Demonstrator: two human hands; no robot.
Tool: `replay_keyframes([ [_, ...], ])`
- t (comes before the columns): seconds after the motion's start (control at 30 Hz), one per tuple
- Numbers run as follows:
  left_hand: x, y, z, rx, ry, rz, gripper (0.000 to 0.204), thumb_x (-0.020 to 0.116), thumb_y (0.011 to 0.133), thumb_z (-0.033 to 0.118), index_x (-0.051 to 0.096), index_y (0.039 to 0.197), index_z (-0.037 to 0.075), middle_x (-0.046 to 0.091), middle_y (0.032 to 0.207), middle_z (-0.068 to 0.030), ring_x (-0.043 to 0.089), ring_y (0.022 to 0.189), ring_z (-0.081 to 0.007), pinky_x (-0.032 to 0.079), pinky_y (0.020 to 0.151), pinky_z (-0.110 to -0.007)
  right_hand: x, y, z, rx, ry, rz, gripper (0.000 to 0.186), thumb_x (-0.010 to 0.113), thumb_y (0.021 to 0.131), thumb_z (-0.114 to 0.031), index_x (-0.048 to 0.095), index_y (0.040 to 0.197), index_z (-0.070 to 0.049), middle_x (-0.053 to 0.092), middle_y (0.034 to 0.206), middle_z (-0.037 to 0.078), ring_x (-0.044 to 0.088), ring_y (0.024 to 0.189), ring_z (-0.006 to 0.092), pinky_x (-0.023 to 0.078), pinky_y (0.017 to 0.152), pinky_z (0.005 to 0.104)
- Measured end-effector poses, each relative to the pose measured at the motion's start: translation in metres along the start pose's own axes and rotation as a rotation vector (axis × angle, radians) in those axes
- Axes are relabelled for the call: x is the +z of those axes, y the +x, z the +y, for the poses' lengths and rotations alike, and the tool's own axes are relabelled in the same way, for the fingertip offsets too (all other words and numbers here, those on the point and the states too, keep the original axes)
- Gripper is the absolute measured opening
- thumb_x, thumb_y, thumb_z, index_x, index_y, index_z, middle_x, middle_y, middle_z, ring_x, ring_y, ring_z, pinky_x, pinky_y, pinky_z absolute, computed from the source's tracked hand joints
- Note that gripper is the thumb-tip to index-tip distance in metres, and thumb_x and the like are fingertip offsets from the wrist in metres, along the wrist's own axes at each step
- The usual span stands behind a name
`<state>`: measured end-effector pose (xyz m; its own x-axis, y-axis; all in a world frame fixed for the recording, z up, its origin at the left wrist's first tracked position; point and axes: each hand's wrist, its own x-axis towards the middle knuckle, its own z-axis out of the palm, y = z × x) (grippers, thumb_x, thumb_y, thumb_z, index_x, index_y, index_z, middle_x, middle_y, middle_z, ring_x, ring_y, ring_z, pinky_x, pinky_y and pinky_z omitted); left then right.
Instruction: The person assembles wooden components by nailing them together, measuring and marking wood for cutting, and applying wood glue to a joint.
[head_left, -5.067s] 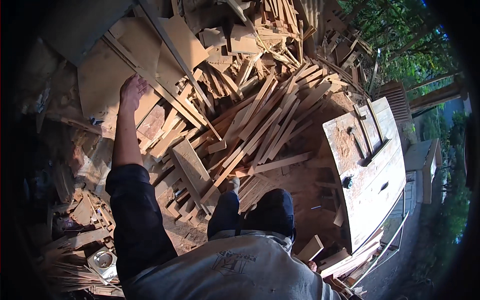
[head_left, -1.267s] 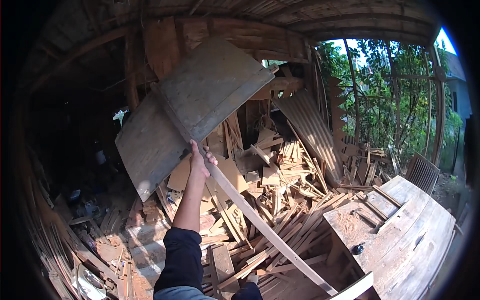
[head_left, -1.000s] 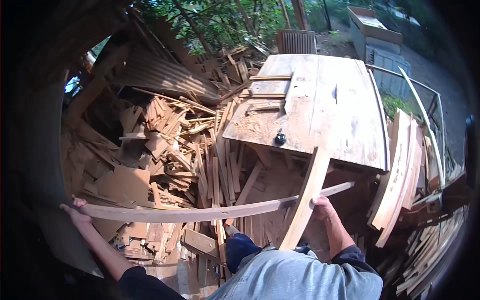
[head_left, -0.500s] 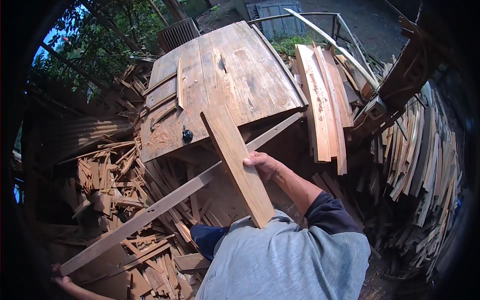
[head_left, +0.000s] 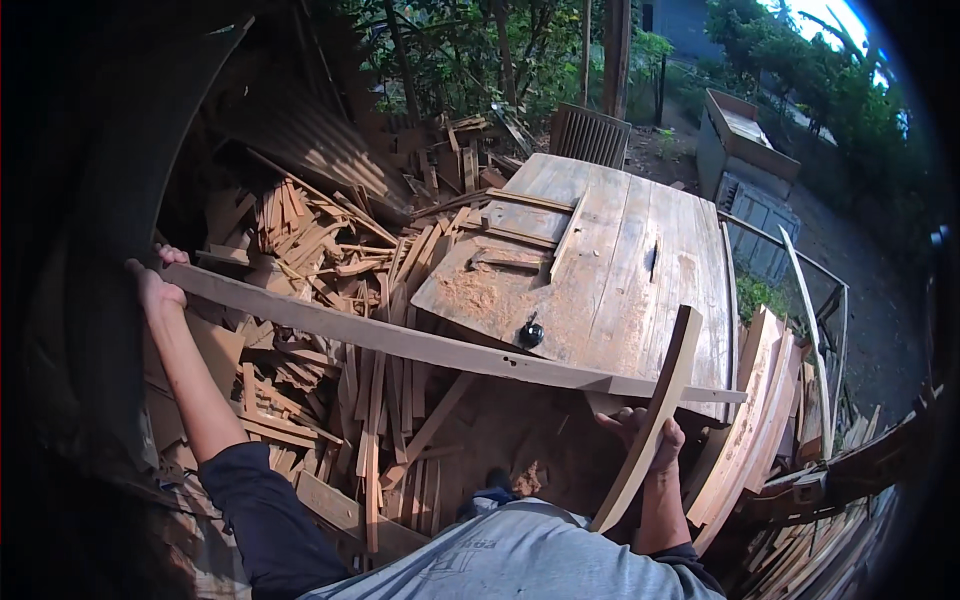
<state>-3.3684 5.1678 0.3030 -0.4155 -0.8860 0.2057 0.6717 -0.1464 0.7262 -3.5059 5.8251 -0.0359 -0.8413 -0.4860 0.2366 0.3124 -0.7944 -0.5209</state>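
Note:
My left hand (head_left: 163,284) is closed round the left end of a long wooden batten (head_left: 400,337). The batten runs across in front of me, its right end over the near edge of the wooden workbench (head_left: 630,270). A small dark notch or hole shows in it right of the middle. My right hand (head_left: 648,441) grips a shorter wooden board (head_left: 655,415), turned edge-on and tilted, its upper end rising past the batten. Part of the right hand is hidden by the board. Whether the batten rests on the bench I cannot tell.
A small black object (head_left: 530,331), sawdust (head_left: 475,285) and thin wood strips (head_left: 528,200) lie on the bench. Scrap wood (head_left: 310,240) heaps up on the left, beside corrugated sheeting (head_left: 310,150). Long planks (head_left: 757,400) lean at the bench's right side.
My view has swung left. The left hand has raised the batten's left end, bringing it nearly level. The short board has turned from showing its broad face to edge-on.

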Motion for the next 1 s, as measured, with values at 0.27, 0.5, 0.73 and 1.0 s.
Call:
replay_keyframes([
  [0.27,0.059,-0.035,-0.161,-0.195,-0.303,0.092,0.059,0.040,0.091,0.069,0.044,0.072,0.013,0.043,0.057,0.0015,0.040,0.049,-0.0140,0.040,0.053,-0.030,0.036,0.093,-0.012,-0.129,-0.131,0.095,0.062,0.062,0.085,-0.047,0.051,0.130,-0.005,0.058,0.123,0.014,0.047,0.124,0.0350,0.031,0.103,0.0694],
  [0.5,0.086,-0.214,-0.362,-0.564,-0.554,-0.246,0.062,0.042,0.088,0.069,0.058,0.092,0.009,0.067,0.105,-0.0118,0.061,0.104,-0.0306,0.043,0.100,-0.043,0.061,0.144,0.012,-0.270,0.024,0.266,0.062,0.058,0.090,-0.049,0.045,0.132,-0.004,0.054,0.120,0.014,0.053,0.113,0.0295,0.046,0.098,0.0532],
  [0.73,0.135,-0.367,-0.532,-1.006,-0.441,-0.551,0.078,0.032,0.084,0.077,0.052,0.121,0.011,0.038,0.150,-0.0085,0.028,0.140,-0.0251,0.020,0.117,-0.044,-0.051,0.164,-0.029,-0.415,0.105,0.569,0.053,0.055,0.093,-0.048,0.049,0.127,-0.007,0.061,0.113,0.013,0.059,0.104,0.0258,0.046,0.094,0.0407],
  [1.0,0.271,-0.523,-0.645,-1.379,-0.546,-0.567,0.093,0.033,0.082,0.079,0.030,0.147,0.012,0.033,0.151,-0.0122,0.034,0.137,-0.0266,0.025,0.114,-0.046,-0.203,0.156,-0.225,-0.750,0.137,0.764,0.040,0.059,0.094,-0.040,0.058,0.119,-0.009,0.063,0.109,0.003,0.059,0.102,0.0186,0.048,0.092,0.0366],
])
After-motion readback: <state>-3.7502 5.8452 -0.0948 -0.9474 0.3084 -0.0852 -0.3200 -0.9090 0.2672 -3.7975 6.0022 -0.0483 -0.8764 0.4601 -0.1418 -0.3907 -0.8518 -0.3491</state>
